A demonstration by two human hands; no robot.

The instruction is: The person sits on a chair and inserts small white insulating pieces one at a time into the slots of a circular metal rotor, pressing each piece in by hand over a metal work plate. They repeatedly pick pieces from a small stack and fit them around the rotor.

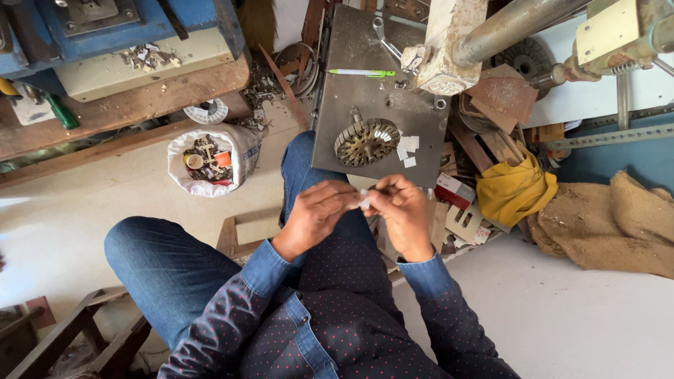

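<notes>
paper slip (364, 203) pinched between left hand (317, 213) and right hand (404, 210), both grips clenched on it

there is a single view, from a camera worn on the person's head, looking steeply down over the chest and lap. it sits close to the left hand (314, 214) and right hand (404, 210), which meet near the middle of the frame. beyond the knees it takes in the metal surface (365, 98) and the floor (562, 316) to either side
</notes>
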